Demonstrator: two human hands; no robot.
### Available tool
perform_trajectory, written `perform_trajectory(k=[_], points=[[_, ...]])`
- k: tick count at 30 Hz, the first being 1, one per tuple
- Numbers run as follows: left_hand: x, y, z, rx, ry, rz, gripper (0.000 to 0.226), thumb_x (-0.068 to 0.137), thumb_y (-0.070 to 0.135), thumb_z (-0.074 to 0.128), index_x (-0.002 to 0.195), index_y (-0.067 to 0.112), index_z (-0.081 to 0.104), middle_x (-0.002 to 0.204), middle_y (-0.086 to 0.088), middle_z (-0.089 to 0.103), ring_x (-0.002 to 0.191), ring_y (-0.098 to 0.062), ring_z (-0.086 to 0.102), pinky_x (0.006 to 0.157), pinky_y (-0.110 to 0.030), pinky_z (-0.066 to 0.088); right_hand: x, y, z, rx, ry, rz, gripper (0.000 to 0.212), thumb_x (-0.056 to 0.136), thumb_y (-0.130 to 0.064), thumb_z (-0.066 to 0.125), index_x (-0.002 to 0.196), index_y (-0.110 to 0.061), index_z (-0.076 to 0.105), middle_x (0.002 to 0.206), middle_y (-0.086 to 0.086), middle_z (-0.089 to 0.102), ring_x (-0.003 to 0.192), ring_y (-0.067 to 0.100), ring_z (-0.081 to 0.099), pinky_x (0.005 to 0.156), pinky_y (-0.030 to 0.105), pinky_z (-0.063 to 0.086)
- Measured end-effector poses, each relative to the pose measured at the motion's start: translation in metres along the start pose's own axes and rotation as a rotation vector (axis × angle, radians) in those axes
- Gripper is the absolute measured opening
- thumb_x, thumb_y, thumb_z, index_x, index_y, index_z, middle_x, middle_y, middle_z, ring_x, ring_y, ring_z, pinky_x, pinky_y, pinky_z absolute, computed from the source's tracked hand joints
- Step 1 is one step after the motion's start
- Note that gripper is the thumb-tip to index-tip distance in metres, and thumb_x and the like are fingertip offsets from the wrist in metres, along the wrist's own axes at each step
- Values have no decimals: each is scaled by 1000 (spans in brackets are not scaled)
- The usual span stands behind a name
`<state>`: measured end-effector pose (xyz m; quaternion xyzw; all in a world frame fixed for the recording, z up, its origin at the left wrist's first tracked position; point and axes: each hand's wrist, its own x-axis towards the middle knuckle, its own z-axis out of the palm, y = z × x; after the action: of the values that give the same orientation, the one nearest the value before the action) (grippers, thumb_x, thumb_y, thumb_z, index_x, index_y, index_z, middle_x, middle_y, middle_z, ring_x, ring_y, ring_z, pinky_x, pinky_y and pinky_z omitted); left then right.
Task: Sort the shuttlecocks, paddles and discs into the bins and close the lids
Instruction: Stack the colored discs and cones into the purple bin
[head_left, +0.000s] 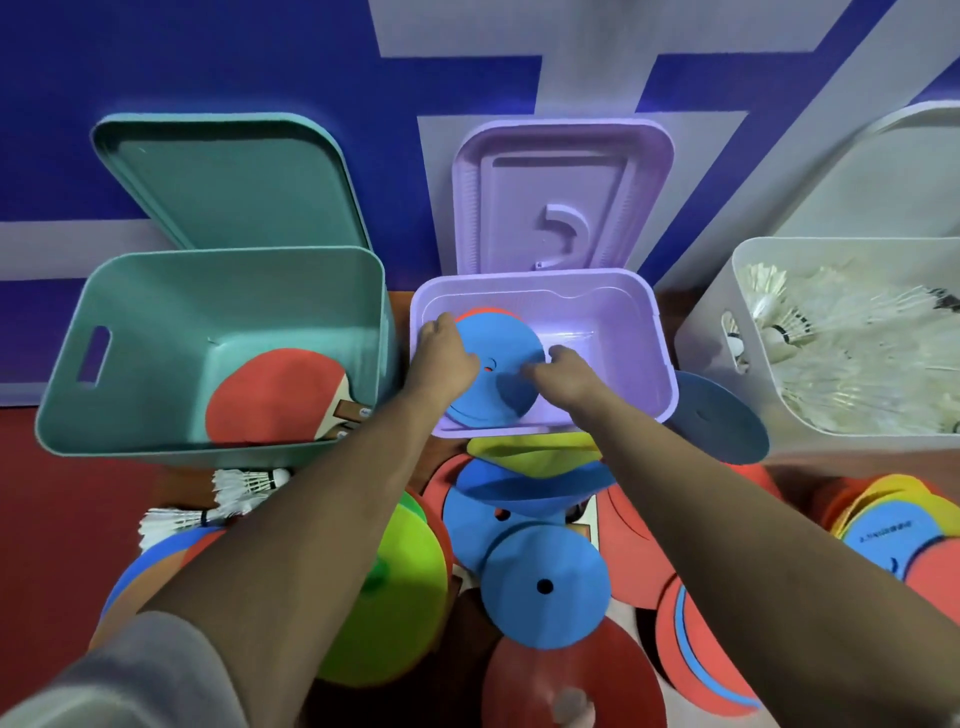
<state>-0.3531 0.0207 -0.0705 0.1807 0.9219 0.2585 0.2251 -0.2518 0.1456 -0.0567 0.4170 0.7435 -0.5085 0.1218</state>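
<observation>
Both my hands reach into the purple bin (660, 364) in the middle. My left hand (444, 356) grips the left edge of a blue disc (501, 345) that lies over a red one. My right hand (563, 371) holds the same disc at its right side, fingers curled. The teal bin (62, 395) on the left holds a red paddle (275, 395). On the right, the white bin (722, 291) is full of shuttlecocks (841, 353). Two loose shuttlecocks (244, 486) lie on the floor in front of the teal bin.
Several loose discs in blue (543, 587), red, green (402, 571) and yellow (530, 449) are piled on the red floor below the bins. All three lids stand open against the blue and grey wall: teal (228, 182), purple (561, 197), white (893, 171).
</observation>
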Motion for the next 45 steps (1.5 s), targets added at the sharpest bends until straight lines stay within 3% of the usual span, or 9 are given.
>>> perform_trajectory(k=[9,14,20,24,28,32,36,40,45], points=[[-91,-22,-10,-267,119,232,19,86,8,56,91,24,63,98,2,61,86,-13,63,80,-25,49,-96,55,-19,-12,311,-454,21,86,-16,56,105,-13,63,101,3,62,88,16,58,79,30,48],[-152,-33,20,-266,22,275,16,84,7,59,85,22,63,86,0,63,78,-14,61,72,-25,48,-121,110,-2,-451,136,-622,32,85,-30,68,113,-16,67,106,1,60,98,19,53,87,31,46],[-183,-35,39,-483,169,-222,17,92,26,60,82,14,52,79,-12,62,62,-22,63,62,-33,52,-128,116,-3,-701,198,-667,12,83,-17,58,86,-19,69,83,1,67,84,30,52,59,34,42],[-196,-22,33,-1106,-241,-607,51,89,60,54,122,22,49,113,-22,60,85,-39,71,76,-43,59,-156,113,-34,-514,186,-886,9,85,-20,62,87,-19,72,83,-6,69,76,12,35,66,25,34],[-217,-10,32,-1510,-501,-584,66,82,65,54,134,24,50,129,-24,60,111,-42,63,89,-53,53,-189,134,-39,-639,128,-1064,22,89,-25,51,85,-22,72,80,-9,66,71,18,48,63,30,41],[-244,7,44,-1486,-476,-533,50,89,31,60,134,10,54,118,-15,69,95,-29,70,82,-52,57,-209,165,-44,-591,72,-1037,22,80,-13,61,95,-21,75,95,-7,68,85,10,47,78,23,40],[-260,18,57,-1503,-367,-541,37,95,18,48,131,9,55,113,-15,70,88,-26,72,65,-40,60,-233,201,-66,-104,-29,-664,45,76,-9,56,120,-15,66,116,-6,55,107,0,51,94,8,34],[-269,25,75,-1430,-304,-513,36,96,18,48,131,11,56,111,-9,71,90,-22,71,66,-38,60,-226,254,-98,-25,407,-305,25,84,-23,60,108,-19,60,105,2,53,89,18,59,78,28,44],[-277,52,99,-1300,-270,-486,37,98,27,49,132,14,54,120,-9,67,96,-21,68,80,-42,57,-206,279,-125,-331,480,-263,48,83,-21,68,126,-5,51,121,12,45,101,35,55,80,41,49]])
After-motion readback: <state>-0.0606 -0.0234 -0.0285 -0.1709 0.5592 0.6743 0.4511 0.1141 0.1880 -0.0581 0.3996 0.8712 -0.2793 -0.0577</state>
